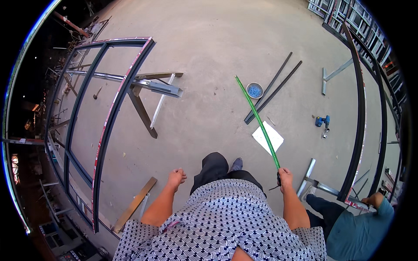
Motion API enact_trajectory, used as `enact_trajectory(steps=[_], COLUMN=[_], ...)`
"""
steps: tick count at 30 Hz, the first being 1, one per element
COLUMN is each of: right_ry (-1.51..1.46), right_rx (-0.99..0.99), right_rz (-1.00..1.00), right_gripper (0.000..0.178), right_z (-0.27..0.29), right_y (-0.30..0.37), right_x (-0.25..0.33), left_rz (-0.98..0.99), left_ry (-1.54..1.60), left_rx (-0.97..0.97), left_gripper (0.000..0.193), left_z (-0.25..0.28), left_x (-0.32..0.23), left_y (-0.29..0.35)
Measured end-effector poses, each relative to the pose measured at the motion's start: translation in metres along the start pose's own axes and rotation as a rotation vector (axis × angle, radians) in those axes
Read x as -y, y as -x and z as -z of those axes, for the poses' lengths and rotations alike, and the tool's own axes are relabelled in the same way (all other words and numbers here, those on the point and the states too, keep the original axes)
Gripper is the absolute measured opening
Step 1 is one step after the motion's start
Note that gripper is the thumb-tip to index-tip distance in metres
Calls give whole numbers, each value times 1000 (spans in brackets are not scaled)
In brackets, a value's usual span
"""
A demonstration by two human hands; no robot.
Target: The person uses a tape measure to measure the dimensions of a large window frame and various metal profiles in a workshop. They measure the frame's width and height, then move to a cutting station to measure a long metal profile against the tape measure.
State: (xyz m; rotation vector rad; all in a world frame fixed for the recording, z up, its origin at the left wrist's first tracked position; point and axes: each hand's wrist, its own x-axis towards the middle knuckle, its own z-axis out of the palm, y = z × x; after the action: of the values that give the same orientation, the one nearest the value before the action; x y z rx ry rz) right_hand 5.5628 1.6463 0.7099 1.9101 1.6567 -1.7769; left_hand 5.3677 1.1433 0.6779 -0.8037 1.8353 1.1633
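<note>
My right hand (285, 179) is closed around the near end of a long green tape measure (260, 122), whose blade stretches out ahead over the floor. Under the blade lies a white sheet of paper (261, 140). Beside the blade's far part stand a round bowl of small blue pieces (254, 90) and two dark metal bars (278, 87) laid side by side. My left hand (176, 178) hangs at my left with its fingers curled; nothing shows in it.
A dark window-like frame (117, 100) rests on trestles (143, 106) at the left. Another dark frame (361, 108) stands at the right, with a crouching co-worker (357, 230) gripping its near end. A blue cordless drill (322, 122) lies on the floor. More frames (357, 21) are stacked far right.
</note>
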Motion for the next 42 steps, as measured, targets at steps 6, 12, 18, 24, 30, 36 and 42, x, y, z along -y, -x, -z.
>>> enact_trajectory(steps=[6,12,18,24,30,36,42], right_ry=[68,162,830,874,383,211,407], right_rx=[36,58,122,191,248,253,330], right_rz=[190,324,375,749,211,10,302], right_gripper=[25,20,21,11,21,10,16], right_z=[-62,-101,-60,-124,-302,-423,-558], right_y=[-99,-228,-329,-410,-394,-483,-602], right_x=[196,224,239,345,579,748,910], left_rz=[-228,-627,-697,-774,-489,69,151], left_ry=[12,-411,-469,-222,105,-136,562], left_rx=[88,162,242,-4,-131,-69,-189], left_gripper=[43,42,39,40,41,28,30], left_z=[-77,-150,-160,-112,-92,-107,-122], left_x=[-159,-310,-511,-696,-693,-580,-726], left_y=[-28,-107,-176,-223,-334,-409,-429])
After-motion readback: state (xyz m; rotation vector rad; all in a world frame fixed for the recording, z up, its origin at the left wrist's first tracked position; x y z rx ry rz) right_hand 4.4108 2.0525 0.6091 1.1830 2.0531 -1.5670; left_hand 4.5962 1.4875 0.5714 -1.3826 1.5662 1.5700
